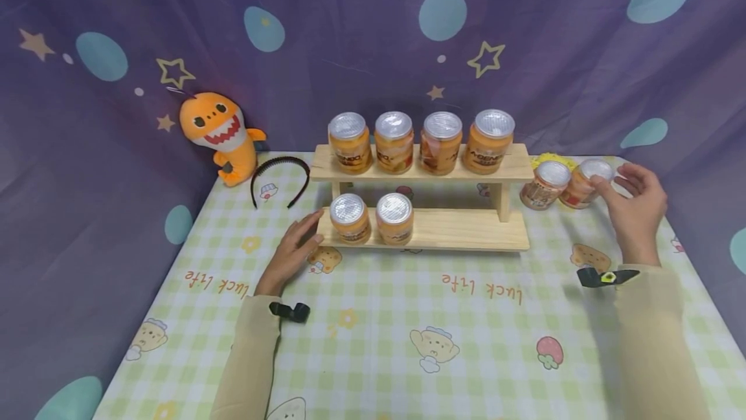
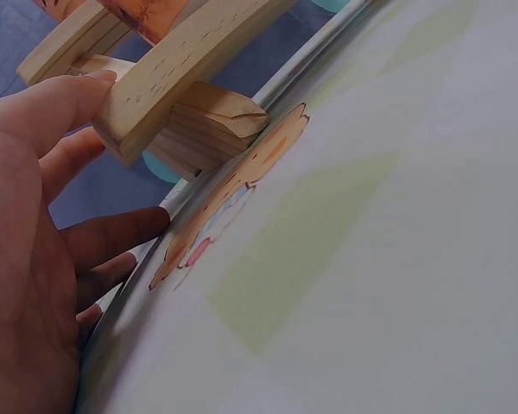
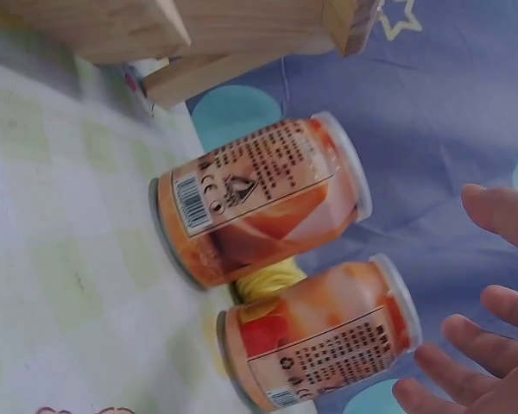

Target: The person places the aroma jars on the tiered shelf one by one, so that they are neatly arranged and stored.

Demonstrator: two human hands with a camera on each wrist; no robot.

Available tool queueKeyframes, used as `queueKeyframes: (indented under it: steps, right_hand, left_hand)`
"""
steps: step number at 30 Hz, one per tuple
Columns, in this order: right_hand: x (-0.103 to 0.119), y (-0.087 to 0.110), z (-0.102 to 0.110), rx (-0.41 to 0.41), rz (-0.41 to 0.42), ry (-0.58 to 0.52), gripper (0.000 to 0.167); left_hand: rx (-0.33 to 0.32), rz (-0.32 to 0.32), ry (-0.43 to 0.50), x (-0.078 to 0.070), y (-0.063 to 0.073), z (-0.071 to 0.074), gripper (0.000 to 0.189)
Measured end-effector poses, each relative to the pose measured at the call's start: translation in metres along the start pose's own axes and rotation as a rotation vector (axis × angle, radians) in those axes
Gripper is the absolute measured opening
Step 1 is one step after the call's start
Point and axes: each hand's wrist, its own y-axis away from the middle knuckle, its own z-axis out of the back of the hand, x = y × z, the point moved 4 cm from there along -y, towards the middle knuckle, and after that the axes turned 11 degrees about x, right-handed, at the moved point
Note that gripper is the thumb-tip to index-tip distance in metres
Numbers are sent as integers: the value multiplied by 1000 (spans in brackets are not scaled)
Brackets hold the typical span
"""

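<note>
A two-tier wooden shelf (image 1: 460,226) carries several canned-fruit jars with silver lids. Its upper board holds a row of them, including a jar (image 1: 488,142) at the right end. Two more, a left jar (image 1: 350,218) and a right jar (image 1: 395,219), stand on the lower board. My left hand (image 1: 294,248) touches the lower board's left end, its thumb at the board's corner. To the right of the shelf, two jars stand upright on the table: a nearer-shelf jar (image 3: 263,203) and an outer jar (image 3: 319,336). Beside the outer jar's lid, my right hand (image 1: 638,213) has its fingers spread.
An orange shark plush (image 1: 218,135) stands at the back left, with a dark headband (image 1: 281,160) lying beside it. Something yellow (image 1: 553,160) sits behind the two table jars. A checked cloth (image 1: 373,316) covers the table, and a purple curtain (image 1: 350,70) hangs behind.
</note>
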Motion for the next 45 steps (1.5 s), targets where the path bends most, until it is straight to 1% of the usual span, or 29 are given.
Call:
queueKeyframes:
  steps: [4,7,11,16,18,23,27,35,42,45]
  right_hand:
    - [-6,-5,-2,16,-80,58,57]
    - [-9,-9,-3,24,-114,87,58]
    - [-13,-15,-6,28,-121,97,59]
    - [-19,-23,-9,36,-105,55,61]
    - [-23,-25,-11,42,-91,68,62]
    - [-34,-28,-14,62,-108,142,69]
    - [-42,-32,-16,64,-130,141,71]
    - [-46,-36,-20,52,-79,60,68]
    - [-50,-37,-20,34,-40,41,67]
    - [-50,-36,-20,24,-20,-3,65]
  left_hand:
    - [1,4,1,0,0,-1,54]
    - [2,6,1,0,-1,-1,54]
    - [0,3,1,0,-1,-1,54]
    - [-1,2,0,-1,0,0,54]
    - [0,4,2,-1,0,0,54]
    - [1,1,7,0,0,-1,54]
    - [1,5,6,0,-1,-1,54]
    - [-4,7,-7,0,-1,0,54]
    - [-7,8,-10,0,0,0,54]
    - [-3,12,-9,0,0,0,54]
